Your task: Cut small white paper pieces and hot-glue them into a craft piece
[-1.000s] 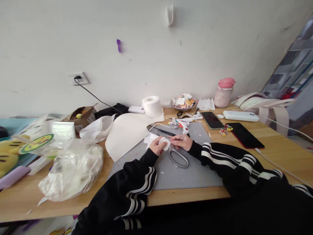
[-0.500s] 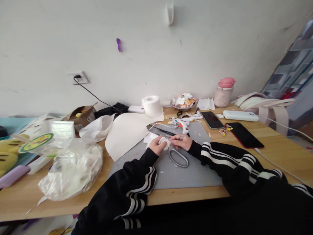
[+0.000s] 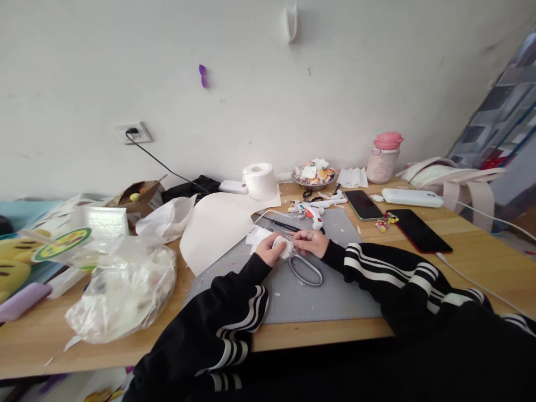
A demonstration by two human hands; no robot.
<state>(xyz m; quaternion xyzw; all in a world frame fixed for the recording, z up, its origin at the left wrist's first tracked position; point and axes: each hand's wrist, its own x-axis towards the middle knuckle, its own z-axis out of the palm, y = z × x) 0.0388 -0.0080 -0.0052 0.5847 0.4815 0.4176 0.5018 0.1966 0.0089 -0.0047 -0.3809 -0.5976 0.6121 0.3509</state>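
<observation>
My left hand [image 3: 270,250] is closed on a small white piece [image 3: 283,241], paper or foam, I cannot tell which. Close to its right edge, my right hand [image 3: 310,242] has thumb and finger pinched together; what lies between them is too small to make out. Below and between the hands, a pair of scissors [image 3: 312,277] rests on the grey cutting mat [image 3: 314,304], its grey handle showing and its blades mostly hidden. White scraps [image 3: 253,239] lie just behind my left hand. Beyond my fingers is a dark pen-like tool [image 3: 281,224].
A white and orange glue gun [image 3: 312,213] lies behind my right hand. A large paper sheet [image 3: 218,229], a white roll [image 3: 260,182] and a plastic bag [image 3: 125,290] are leftward. Two phones [image 3: 363,205], a power bank [image 3: 412,197] and a pink-lidded bottle [image 3: 383,159] stand rightward.
The white piece has tilted slightly between my hands, and my right fingers have shifted a little. Everything else stays in place.
</observation>
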